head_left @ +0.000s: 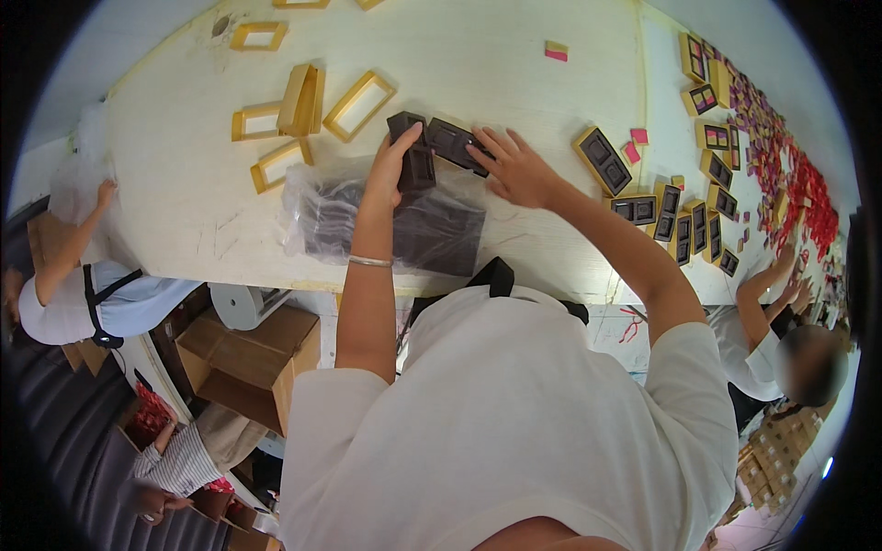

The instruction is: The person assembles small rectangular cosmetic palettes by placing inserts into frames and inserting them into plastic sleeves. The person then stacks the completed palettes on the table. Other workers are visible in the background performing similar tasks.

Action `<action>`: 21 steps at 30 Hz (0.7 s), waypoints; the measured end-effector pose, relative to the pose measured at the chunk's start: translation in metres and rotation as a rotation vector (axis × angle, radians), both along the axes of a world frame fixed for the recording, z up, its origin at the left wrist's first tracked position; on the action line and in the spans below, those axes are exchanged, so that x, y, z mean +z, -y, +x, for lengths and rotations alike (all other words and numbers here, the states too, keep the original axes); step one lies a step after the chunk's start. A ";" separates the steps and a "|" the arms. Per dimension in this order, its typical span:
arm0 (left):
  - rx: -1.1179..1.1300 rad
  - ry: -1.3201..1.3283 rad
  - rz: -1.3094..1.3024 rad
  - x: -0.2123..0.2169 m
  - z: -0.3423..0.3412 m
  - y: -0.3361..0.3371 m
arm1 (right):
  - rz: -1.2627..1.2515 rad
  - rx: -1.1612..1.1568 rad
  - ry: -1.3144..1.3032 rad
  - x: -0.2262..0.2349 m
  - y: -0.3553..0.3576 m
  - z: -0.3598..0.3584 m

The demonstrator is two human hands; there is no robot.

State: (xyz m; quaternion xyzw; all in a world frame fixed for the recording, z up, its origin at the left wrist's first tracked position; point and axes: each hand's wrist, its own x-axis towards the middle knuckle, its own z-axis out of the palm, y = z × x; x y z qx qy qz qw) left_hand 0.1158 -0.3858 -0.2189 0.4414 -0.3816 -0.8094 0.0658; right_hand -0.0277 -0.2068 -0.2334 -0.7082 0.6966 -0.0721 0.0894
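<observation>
My left hand (393, 158) grips a small stack of dark plastic insert trays (415, 163) held just above a clear plastic bag (312, 207) that holds more dark trays. My right hand (514, 168) rests with fingers spread on another dark insert tray (452, 140) lying on the white table (478, 64). A thin bracelet circles my left wrist. Empty yellow box frames (358, 104) lie just beyond my hands.
Filled yellow boxes with dark inserts (602, 159) lie to the right, with more in rows further along. Red and pink small items (808, 197) cover the far right. A person at the left (87, 285) and another at the right (781, 340) work alongside. Cardboard boxes (253, 358) stand below the table.
</observation>
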 end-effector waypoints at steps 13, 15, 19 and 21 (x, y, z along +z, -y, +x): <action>-0.138 -0.216 0.183 0.004 -0.019 -0.057 | -0.115 -0.298 -0.019 -0.004 -0.098 -0.033; -0.093 -0.461 0.312 0.018 -0.018 -0.067 | -0.075 -0.333 -0.029 -0.001 -0.143 -0.054; -0.011 -0.459 0.139 0.041 -0.014 -0.088 | -0.181 -0.582 0.188 0.035 -0.143 -0.041; 0.088 -0.383 0.076 0.041 -0.015 -0.098 | -0.322 -0.687 0.610 0.044 -0.105 -0.008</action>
